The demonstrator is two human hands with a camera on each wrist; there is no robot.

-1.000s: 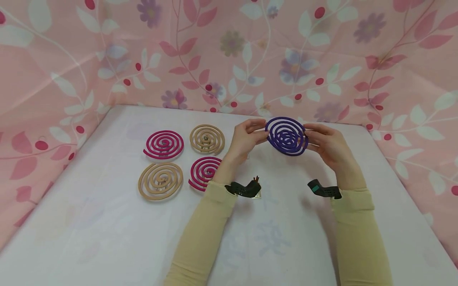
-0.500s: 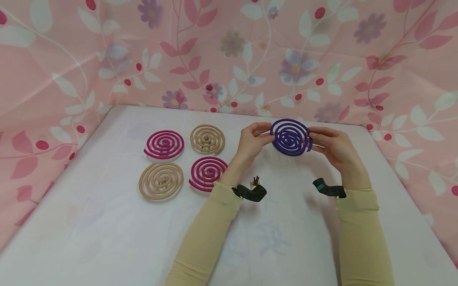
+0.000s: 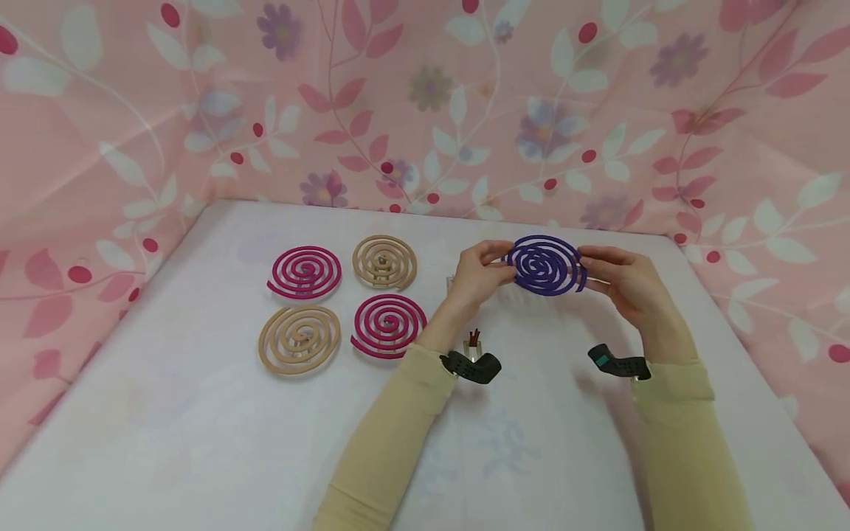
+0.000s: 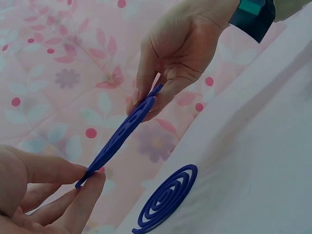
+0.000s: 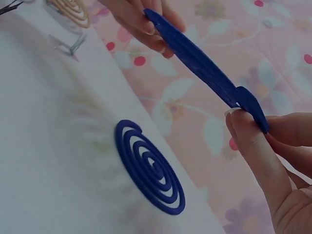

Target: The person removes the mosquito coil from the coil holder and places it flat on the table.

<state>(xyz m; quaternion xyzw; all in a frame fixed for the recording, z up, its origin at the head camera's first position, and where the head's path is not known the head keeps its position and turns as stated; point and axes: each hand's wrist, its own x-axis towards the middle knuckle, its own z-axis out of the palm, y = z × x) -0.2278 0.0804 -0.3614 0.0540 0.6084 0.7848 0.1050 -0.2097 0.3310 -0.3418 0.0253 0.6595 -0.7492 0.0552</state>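
Both hands hold a dark blue mosquito coil above the far right part of the table. My left hand pinches one edge between thumb and fingers. On the opposite edge, my right hand has the same kind of pinch. Seen edge-on in the wrist views, the coil is thin and tilted. A second blue coil lies on the table beneath it; in the head view the two overlap.
Magenta coils and tan coils stand in two rows on the left, with metal stands visible under them. Close to my left wrist is a small metal stand; another stand shows farther back. Pink floral cloth hangs behind the white table.
Both hands have moved slightly right and down in the head view, with the blue coil between them. It now appears flatter. The other coils have stayed in place.
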